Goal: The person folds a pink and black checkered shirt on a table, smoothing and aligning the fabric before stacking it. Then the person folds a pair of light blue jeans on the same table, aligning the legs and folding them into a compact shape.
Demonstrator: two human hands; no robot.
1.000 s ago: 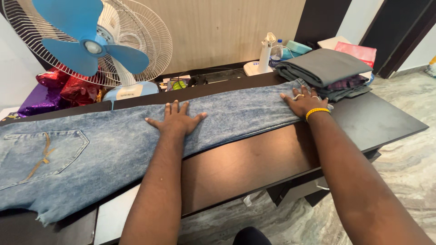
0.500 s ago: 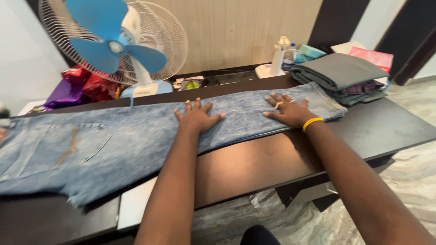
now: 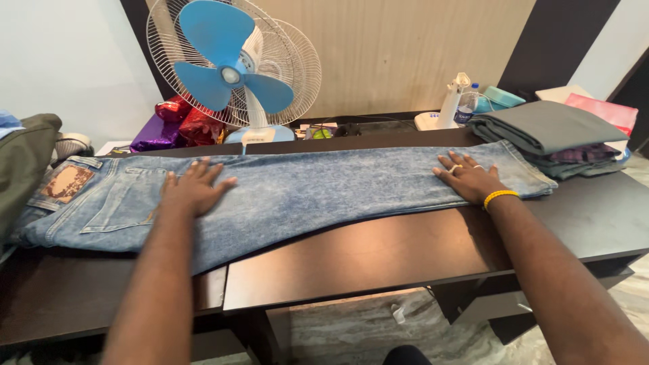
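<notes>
Jeans [image 3: 304, 192] lie flat lengthwise on the dark bench [image 3: 378, 253]. Both hands spread, palms down: left hand [image 3: 193, 189] nr the seat, right hand [image 3: 470, 179] nr the hem (prob. keeping denim flat & taut).

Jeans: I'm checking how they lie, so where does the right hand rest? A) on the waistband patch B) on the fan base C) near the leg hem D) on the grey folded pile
C: the right hand lies flat on the jeans near the leg hem, beside the folded pile; the left hand is toward the pocket end.
</notes>
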